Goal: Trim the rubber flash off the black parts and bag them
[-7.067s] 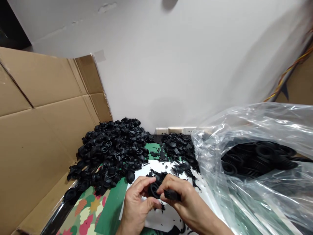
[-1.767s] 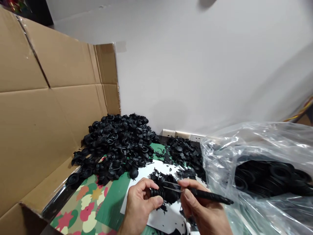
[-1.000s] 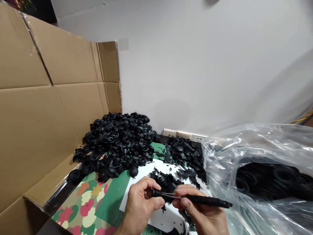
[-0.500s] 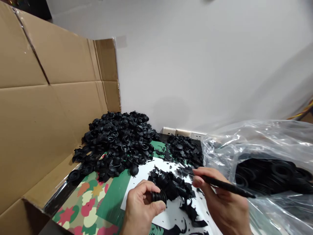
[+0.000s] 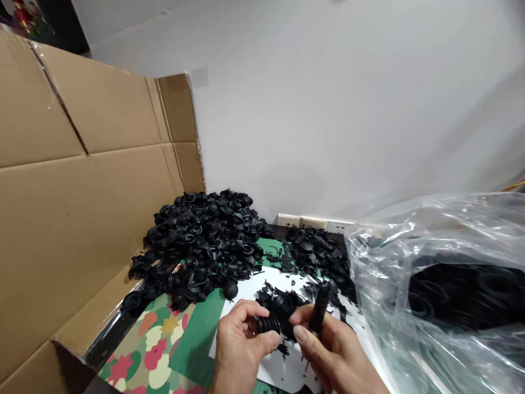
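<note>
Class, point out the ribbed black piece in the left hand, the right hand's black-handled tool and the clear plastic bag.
Ribbed black piece (image 5: 269, 324), head view: its ridged side.
Black-handled tool (image 5: 320, 307), head view: its handle.
Clear plastic bag (image 5: 379, 279), head view: its left wall.

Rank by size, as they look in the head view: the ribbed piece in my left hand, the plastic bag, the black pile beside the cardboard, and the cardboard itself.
1. Cardboard, running out of frame
2. Plastic bag, also cut off by the edge
3. Black pile
4. Ribbed piece, clearly smallest
</note>
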`<state>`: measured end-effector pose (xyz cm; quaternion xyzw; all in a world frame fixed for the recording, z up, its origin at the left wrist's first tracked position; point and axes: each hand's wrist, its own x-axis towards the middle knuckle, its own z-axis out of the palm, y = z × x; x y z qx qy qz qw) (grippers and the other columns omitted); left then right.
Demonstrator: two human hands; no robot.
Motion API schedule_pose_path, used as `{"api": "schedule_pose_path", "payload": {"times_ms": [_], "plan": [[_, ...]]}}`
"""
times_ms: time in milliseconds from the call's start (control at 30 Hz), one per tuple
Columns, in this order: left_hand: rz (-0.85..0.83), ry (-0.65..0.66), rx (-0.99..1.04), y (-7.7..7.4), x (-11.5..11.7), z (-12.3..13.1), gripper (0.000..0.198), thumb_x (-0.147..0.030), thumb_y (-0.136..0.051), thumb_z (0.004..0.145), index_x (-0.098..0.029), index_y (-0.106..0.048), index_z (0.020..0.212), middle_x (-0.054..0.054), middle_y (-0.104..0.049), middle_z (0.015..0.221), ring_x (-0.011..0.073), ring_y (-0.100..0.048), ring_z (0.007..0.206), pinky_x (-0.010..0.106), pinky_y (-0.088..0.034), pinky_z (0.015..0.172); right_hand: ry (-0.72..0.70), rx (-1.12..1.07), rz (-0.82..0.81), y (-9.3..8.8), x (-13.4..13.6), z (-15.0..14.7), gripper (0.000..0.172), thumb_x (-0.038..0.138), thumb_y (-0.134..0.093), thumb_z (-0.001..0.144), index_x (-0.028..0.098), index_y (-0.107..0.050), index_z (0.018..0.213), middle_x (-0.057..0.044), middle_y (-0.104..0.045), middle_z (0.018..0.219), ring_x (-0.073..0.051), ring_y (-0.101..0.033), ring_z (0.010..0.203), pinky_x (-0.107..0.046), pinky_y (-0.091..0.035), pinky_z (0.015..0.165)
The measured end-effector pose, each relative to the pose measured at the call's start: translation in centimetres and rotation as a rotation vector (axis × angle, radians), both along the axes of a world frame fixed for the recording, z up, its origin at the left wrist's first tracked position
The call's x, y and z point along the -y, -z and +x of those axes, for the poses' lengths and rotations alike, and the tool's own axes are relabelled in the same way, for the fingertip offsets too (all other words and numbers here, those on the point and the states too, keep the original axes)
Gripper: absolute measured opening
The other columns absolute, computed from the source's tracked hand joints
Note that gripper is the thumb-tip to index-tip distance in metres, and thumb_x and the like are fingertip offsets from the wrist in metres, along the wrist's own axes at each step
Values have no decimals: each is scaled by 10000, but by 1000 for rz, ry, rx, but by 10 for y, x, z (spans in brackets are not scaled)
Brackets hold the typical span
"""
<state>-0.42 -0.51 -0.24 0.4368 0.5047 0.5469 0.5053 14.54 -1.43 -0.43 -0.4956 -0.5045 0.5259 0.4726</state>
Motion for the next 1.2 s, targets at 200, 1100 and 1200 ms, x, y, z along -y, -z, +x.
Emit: {"api": "schedule_pose_path", "payload": {"times_ms": [200, 1100, 1200], "plan": [[-202, 94, 147, -2, -3, 6, 404, -375, -806, 553, -109, -643, 810, -37, -545, 494, 59, -464, 359, 152, -242, 342, -95, 109, 232, 4, 3, -9, 259, 417, -533, 814, 184, -626, 751, -27, -637, 654, -177, -583, 628, -260, -460, 588], [-102, 211, -3, -2, -6, 1, 325, -85, -784, 497, -152, -749, 813, 7, -692, 582, 99, -561, 486, 155, -418, 422, -110, -434, -335, -6, -3, -4, 429, 542, -617, 670, 210, -387, 527, 128, -288, 373, -14, -184, 289, -191, -125, 341], [-44, 242, 12, -3, -6, 2, 326, -119, -775, 553, -168, -742, 874, -2, -683, 614, 102, -579, 499, 173, -454, 463, -119, -446, -325, -7, -3, -4, 402, 508, -591, 713, 211, -383, 539, 132, -274, 374, -18, -168, 297, -196, -126, 352]]}}
